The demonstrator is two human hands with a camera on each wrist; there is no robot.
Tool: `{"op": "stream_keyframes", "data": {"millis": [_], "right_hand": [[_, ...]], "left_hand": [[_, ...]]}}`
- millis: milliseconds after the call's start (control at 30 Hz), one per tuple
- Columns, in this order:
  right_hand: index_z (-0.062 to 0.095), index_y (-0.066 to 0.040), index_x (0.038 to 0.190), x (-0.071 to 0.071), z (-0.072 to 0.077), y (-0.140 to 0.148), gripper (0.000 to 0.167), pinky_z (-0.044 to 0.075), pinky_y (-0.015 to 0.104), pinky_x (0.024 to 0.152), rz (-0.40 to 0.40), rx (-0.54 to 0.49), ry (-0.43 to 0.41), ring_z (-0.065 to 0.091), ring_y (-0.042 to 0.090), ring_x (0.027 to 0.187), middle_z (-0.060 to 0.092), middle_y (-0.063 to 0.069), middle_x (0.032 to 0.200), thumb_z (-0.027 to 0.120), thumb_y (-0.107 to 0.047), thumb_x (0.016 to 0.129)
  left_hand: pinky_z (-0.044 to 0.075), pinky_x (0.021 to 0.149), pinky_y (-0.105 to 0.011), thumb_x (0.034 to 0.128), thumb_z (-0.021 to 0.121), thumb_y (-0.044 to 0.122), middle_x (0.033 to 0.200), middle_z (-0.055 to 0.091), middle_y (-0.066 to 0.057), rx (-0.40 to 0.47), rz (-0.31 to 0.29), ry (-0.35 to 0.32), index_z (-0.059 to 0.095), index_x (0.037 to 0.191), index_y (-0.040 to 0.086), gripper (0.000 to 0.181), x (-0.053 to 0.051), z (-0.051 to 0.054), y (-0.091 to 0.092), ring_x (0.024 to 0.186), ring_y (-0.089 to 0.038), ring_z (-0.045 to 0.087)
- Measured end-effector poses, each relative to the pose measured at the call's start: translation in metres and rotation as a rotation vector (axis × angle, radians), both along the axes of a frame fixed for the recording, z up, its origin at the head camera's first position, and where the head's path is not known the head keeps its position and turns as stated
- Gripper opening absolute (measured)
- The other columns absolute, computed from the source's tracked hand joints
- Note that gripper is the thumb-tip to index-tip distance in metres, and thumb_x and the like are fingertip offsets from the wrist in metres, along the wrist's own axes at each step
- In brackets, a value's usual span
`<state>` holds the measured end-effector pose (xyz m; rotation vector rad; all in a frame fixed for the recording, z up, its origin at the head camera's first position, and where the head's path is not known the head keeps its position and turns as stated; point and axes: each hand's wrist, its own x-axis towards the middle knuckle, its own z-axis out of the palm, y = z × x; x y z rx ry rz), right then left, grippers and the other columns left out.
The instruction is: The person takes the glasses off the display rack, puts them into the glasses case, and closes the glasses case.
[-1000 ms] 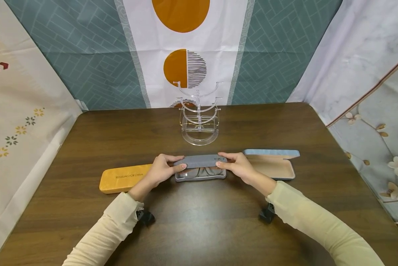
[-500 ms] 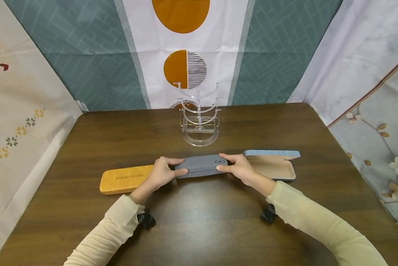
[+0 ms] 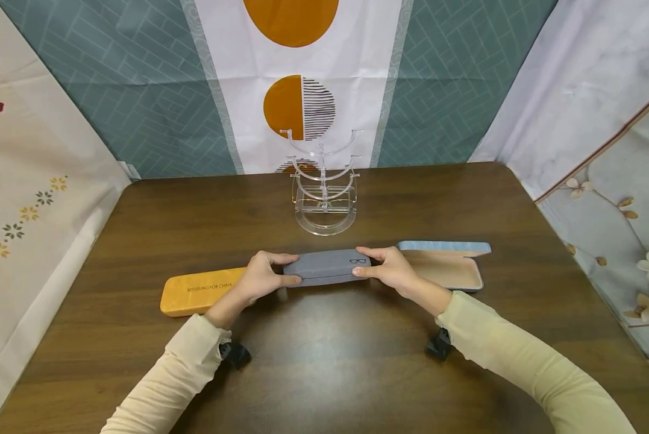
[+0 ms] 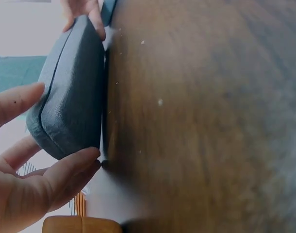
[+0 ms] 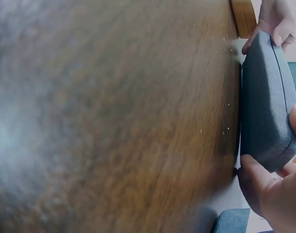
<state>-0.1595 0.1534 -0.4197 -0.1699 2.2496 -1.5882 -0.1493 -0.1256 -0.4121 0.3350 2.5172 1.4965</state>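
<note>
A grey glasses case [image 3: 324,263] with a small glasses print on its lid lies lengthwise between both hands, its lid closed down to the seam. My left hand [image 3: 263,277] grips the left end, thumb on the near side by the seam. At the right end, my right hand [image 3: 393,271] holds the case with thumb and fingers. In the left wrist view the case [image 4: 73,87] sits at or just above the tabletop; a dark shadow runs along its underside. The right wrist view shows the same case [image 5: 267,102] pinched at both ends. Its contents are hidden.
A yellow case [image 3: 194,293] with lettering lies by the left forearm. To the right, a blue case [image 3: 446,271] with a beige lining stands open. Behind the grey case is a clear tiered display stand [image 3: 326,226]. Everything rests on a brown wooden table [image 3: 324,361].
One second ago the grey case's lid was raised and glasses showed inside. The lid has come down and now covers them. Both hands have stayed at the case's ends.
</note>
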Motion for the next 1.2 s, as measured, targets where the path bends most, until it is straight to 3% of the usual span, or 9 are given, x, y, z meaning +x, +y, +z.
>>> {"op": "stream_keyframes", "data": {"millis": [267, 400, 533, 633, 1000, 1200], "right_hand": [[0.049, -0.006, 0.131, 0.006, -0.002, -0.001, 0.063, 0.021, 0.049, 0.105, 0.006, 0.054, 0.046, 0.025, 0.031, 0.132, 0.042, 0.011, 0.137, 0.076, -0.015, 0.074], [0.049, -0.008, 0.131, 0.009, -0.005, -0.002, 0.067, 0.026, 0.049, 0.103, 0.022, 0.112, 0.095, 0.03, 0.033, 0.129, 0.042, 0.01, 0.137, 0.078, -0.016, 0.071], [0.042, -0.006, 0.136, 0.011, -0.005, 0.0, 0.076, 0.046, 0.037, 0.087, 0.056, 0.155, 0.119, 0.043, 0.035, 0.119, 0.039, 0.017, 0.138, 0.079, -0.012, 0.07], [0.039, -0.005, 0.138, 0.013, -0.003, 0.001, 0.079, 0.052, 0.028, 0.069, 0.077, 0.168, 0.122, 0.052, 0.036, 0.11, 0.038, 0.023, 0.136, 0.079, -0.008, 0.069], [0.046, -0.003, 0.132, 0.014, -0.001, -0.002, 0.076, 0.05, 0.035, 0.08, 0.027, 0.125, 0.114, 0.05, 0.037, 0.112, 0.044, 0.017, 0.134, 0.081, -0.002, 0.064], [0.045, -0.003, 0.133, 0.015, -0.003, -0.001, 0.076, 0.049, 0.037, 0.084, 0.038, 0.146, 0.139, 0.047, 0.037, 0.115, 0.042, 0.017, 0.135, 0.08, -0.005, 0.066]], "left_hand": [[0.046, 0.087, -0.04, 0.0641, 0.082, 0.014, 0.109, 0.063, -0.016, -0.169, -0.053, 0.193, 0.064, 0.111, -0.002, 0.052, 0.005, 0.0, 0.004, 0.105, -0.027, 0.057], [0.046, 0.088, -0.04, 0.0645, 0.081, 0.014, 0.111, 0.062, -0.017, -0.225, -0.097, 0.239, 0.063, 0.113, -0.002, 0.054, 0.007, 0.0, 0.004, 0.105, -0.029, 0.057], [0.045, 0.088, -0.041, 0.0654, 0.081, 0.014, 0.111, 0.062, -0.016, -0.197, -0.135, 0.228, 0.062, 0.114, -0.002, 0.054, 0.006, -0.001, 0.001, 0.106, -0.028, 0.056], [0.044, 0.09, -0.041, 0.0648, 0.082, 0.012, 0.114, 0.06, -0.017, -0.192, -0.139, 0.201, 0.061, 0.116, -0.003, 0.057, 0.007, -0.001, 0.0, 0.109, -0.028, 0.054], [0.044, 0.09, -0.042, 0.0624, 0.084, 0.011, 0.114, 0.06, -0.017, -0.236, -0.092, 0.191, 0.061, 0.115, -0.002, 0.059, 0.01, 0.001, 0.002, 0.109, -0.029, 0.054], [0.042, 0.091, -0.042, 0.0627, 0.083, 0.011, 0.115, 0.059, -0.017, -0.223, -0.105, 0.178, 0.06, 0.117, -0.002, 0.06, 0.008, 0.0, 0.001, 0.11, -0.03, 0.053]]}}
